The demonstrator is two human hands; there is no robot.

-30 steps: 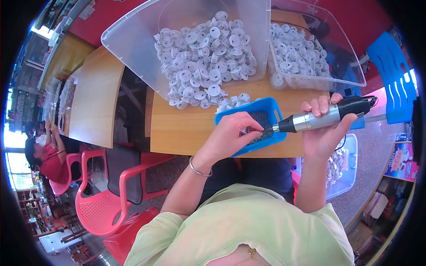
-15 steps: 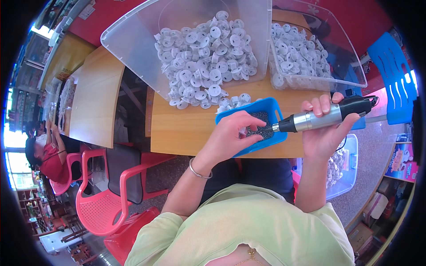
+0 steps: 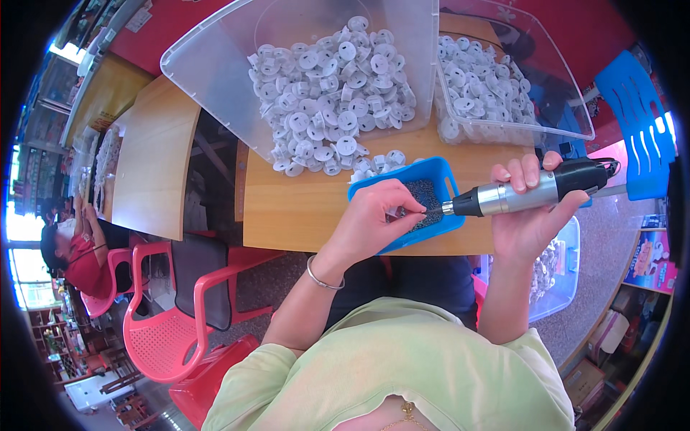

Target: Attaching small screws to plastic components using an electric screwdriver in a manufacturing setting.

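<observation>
My right hand point(image 3: 523, 228) is wrapped round a silver and black electric screwdriver point(image 3: 514, 198), held level with its tip pointing left. Thumb and fingertips of my left hand point(image 3: 368, 219) are pinched together right at the screwdriver's tip. What they pinch is too small to make out. A pale, shiny bit shows in the gap behind those fingertips. Both the tip and my left fingers are over a blue plastic bin point(image 3: 422, 240), which holds many small dark pieces like screws point(image 3: 424, 192). Part of the bin is hidden by my left hand.
Behind the bin, a large clear tub point(image 3: 215, 79) lies with round white plastic parts point(image 3: 338, 108) spilling onto the wooden table point(image 3: 287, 215). Another clear tub point(image 3: 568, 133) of such parts stands right. Pink chairs point(image 3: 162, 337) and a seated person point(image 3: 79, 262) are left.
My left thumb and fingers have closed from an open curve into a pinch at the screwdriver's tip. The screwdriver has barely shifted.
</observation>
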